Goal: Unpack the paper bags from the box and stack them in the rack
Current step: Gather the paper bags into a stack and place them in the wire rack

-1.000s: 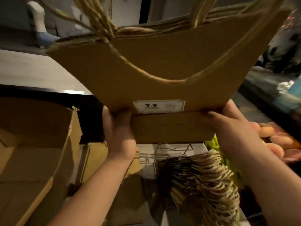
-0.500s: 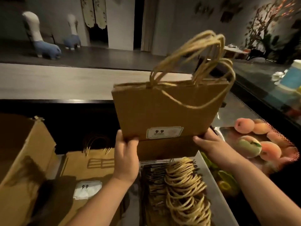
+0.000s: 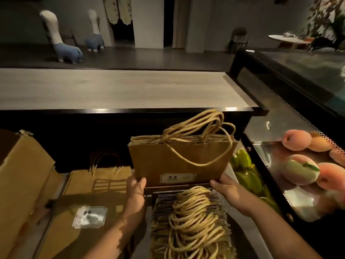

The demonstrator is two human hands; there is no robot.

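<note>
A bundle of brown paper bags (image 3: pixel 179 161) has been brought down from high and close to the camera, where it filled the upper frame a second ago, to the centre of the frame, just above the far end of the rack (image 3: pixel 188 191). It is judged that the bundle is about to be set behind the row of stacked bags (image 3: pixel 190 225) already standing in the rack at lower centre, their twine handles heaped toward the camera. The bundle is held upright, its label facing the camera and its handles (image 3: pixel 196 128) up. The left hand (image 3: pixel 136 186) is seen at the bundle's lower left corner, thumb on the front face, the remaining fingers hidden behind; the grip is closed round that corner. The right hand (image 3: pixel 224 186) is set at the lower right corner, thumb on the front edge, fingers wrapped under or behind; that grip is likewise closed on the bundle. Both forearms reach up from the lower frame, wrists roughly level. A flat bag (image 3: pixel 97 186) lies on the surface at lower left, beside the open cardboard box (image 3: pixel 20 180) at the left edge. Peaches (image 3: pixel 300 171) sit in a metal tray (image 3: pixel 298 208) at right, well apart from the rack. Contact between bundle and rack cannot be told.
</note>
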